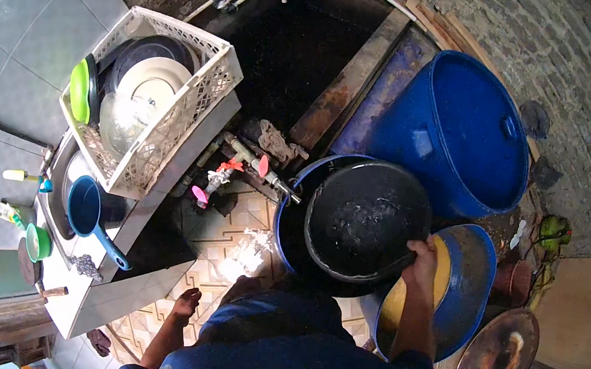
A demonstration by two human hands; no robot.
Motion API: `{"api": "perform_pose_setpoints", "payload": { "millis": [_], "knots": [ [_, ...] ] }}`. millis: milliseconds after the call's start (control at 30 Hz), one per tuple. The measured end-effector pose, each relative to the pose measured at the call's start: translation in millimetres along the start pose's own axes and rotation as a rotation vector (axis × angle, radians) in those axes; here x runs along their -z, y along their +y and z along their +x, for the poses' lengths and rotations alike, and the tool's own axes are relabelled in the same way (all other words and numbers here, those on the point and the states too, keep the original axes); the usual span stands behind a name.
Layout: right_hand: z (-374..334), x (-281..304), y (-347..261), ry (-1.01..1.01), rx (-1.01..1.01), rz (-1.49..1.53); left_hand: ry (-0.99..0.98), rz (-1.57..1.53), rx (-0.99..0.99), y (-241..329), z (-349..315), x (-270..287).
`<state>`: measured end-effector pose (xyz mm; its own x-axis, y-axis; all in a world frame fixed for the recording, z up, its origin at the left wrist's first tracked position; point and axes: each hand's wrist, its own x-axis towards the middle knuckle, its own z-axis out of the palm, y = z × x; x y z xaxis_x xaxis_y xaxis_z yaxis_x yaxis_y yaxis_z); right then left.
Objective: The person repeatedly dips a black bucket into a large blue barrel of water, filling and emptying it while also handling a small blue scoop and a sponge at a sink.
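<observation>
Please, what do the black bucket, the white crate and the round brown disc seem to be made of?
Black bucket: probably plastic; smooth, slightly shiny, evenly dark.
White crate: likely moulded plastic, matte, with regular lattice holes.
Round brown disc: perhaps metal, dull; orange-brown, rust-like patches, though dirt is possible.

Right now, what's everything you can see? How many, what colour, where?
Tub: 1, black, centre
Drums: 3, blue, centre and right
Disc: 1, rusty brown, lower right
Crate: 1, white, left
Dishes: several, mixed, in crate
Dipper: 1, blue, left
Bowl: 1, green, far left
Tap handles: 3, pink and red, centre-left
Basin: 1, dark, top centre
Wall: 1, grey, upper right
Small things: several, mixed, left and right
Shirt: 1, dark blue, bottom
Left hand: 1, bare, lower left
Right hand: 1, bare, on tub's rim
</observation>
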<state>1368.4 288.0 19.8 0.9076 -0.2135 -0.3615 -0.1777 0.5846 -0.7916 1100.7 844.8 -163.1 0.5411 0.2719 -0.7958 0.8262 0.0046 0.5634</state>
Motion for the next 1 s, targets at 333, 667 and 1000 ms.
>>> {"api": "perform_pose_setpoints", "payload": {
  "millis": [333, 667, 1000],
  "knots": [
    [68.0, -107.2, -120.6, -0.165, 0.175, -0.263, -0.099, 0.229, -0.290, -51.8, 21.1, 5.9],
    [206.1, -182.4, -128.3, -0.394, 0.453, -0.805, 0.063, -0.083, 0.056, -44.3, -23.0, -9.9],
    [245.9, -235.0, -101.4, -0.400, 0.905, -1.558, 0.133, -0.237, 0.183, -50.6, -39.5, -24.2]
  ]
}}
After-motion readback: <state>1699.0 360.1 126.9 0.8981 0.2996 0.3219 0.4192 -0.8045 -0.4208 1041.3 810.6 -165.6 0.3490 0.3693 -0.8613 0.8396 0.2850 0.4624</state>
